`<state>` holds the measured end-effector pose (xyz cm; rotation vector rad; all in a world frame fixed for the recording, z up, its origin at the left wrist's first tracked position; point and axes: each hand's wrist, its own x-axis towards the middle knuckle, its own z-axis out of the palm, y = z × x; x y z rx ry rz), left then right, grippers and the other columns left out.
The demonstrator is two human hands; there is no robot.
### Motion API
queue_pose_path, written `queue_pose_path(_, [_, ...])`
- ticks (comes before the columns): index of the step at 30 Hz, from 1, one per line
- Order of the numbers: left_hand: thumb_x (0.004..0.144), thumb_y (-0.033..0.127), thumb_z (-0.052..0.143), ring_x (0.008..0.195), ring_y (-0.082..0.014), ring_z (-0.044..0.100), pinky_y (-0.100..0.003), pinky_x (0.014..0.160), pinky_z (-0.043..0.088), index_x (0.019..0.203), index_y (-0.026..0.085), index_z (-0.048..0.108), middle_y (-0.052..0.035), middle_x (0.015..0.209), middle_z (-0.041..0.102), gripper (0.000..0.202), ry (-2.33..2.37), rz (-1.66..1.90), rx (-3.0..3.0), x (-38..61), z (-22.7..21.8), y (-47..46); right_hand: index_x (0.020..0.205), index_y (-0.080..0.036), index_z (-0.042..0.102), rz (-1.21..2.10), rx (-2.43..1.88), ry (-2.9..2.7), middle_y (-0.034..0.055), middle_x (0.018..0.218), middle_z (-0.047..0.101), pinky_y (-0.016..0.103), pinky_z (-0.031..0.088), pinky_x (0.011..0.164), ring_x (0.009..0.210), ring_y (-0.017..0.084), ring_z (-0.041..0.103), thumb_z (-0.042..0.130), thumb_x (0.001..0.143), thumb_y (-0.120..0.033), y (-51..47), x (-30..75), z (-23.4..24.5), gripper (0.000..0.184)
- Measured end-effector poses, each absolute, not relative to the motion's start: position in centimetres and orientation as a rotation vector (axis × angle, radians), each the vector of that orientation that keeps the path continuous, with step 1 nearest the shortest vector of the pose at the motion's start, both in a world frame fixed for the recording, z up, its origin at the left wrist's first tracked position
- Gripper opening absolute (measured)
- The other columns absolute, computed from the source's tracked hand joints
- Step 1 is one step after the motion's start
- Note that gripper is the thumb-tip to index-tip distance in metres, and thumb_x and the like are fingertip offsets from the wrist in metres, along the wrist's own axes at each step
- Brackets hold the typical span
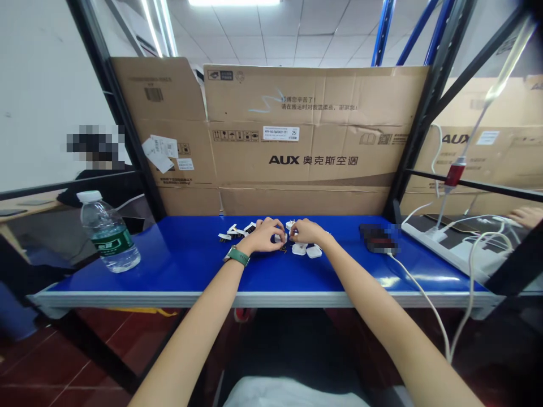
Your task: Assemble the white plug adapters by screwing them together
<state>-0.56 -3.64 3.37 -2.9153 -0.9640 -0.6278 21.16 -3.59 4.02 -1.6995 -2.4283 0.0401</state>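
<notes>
White pieces lie on the blue table, just in front of the right hand, near the middle of the table. The left hand is close beside it, its fingers curled around a pale bit too small to make out; whether they grip it, I cannot tell. The right fingers are bent and drawn together, pointing toward the left hand, and I cannot tell whether they hold anything. Beyond the left hand, to its left, black-and-white parts lie in a loose cluster. A watch with a green band is on the left wrist. A bottle stands at the table's left end; a dark device with a white cable lies toward the right end. Cardboard rises behind the table.
</notes>
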Motion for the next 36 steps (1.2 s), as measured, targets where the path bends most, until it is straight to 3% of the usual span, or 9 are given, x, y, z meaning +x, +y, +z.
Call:
queue_pose_path(9, [0.093,0.019,0.052,0.110,-0.0257,0.059,-0.042,0.093,0.037,0.108,0.025,0.067,-0.0054,0.119,0.068,0.023,-1.190,-0.829,-2.658,-0.6,2.6,-2.1,0.101,-0.021,0.082,0.090,-1.644,-2.525,0.0082,0.094,0.080,0.023,0.042,0.066,0.087,0.021,0.071,0.074,0.081,-0.034,-3.3,21.0,3.9,0.025])
queue_pose_path(17, [0.095,0.016,0.045,0.109,-0.0274,0.064,-0.043,0.094,0.038,0.105,0.025,0.066,-0.0063,0.113,0.071,0.025,-1.280,-0.736,-2.638,-0.8,2.1,-1.6,0.091,-0.019,0.083,0.211,-1.420,-2.589,0.0027,0.083,0.080,0.021,0.042,0.064,0.072,0.015,0.068,0.074,0.083,-0.030,-3.8,20.4,4.1,0.016])
queue_pose_path(24, [0.096,0.013,0.040,0.108,-0.0273,0.066,-0.043,0.094,0.038,0.107,0.025,0.069,-0.0069,0.113,0.072,0.033,-1.336,-0.691,-2.649,-0.8,2.2,-1.6,0.094,-0.021,0.084,0.139,-1.590,-2.523,0.0073,0.083,0.079,0.025,0.038,0.059,0.073,0.019,0.067,0.072,0.084,-0.038,-4.8,21.1,5.1,0.023])
queue_pose_path(36, [0.097,0.017,0.041,0.107,-0.0279,0.066,-0.043,0.096,0.037,0.104,0.025,0.071,-0.0067,0.110,0.073,0.032,-1.364,-0.648,-2.657,-0.7,2.2,-1.7,0.091,-0.018,0.084,0.178,-1.563,-2.549,0.0070,0.079,0.078,0.023,0.037,0.058,0.070,0.017,0.066,0.070,0.084,-0.033,-4.5,20.8,4.7,0.022])
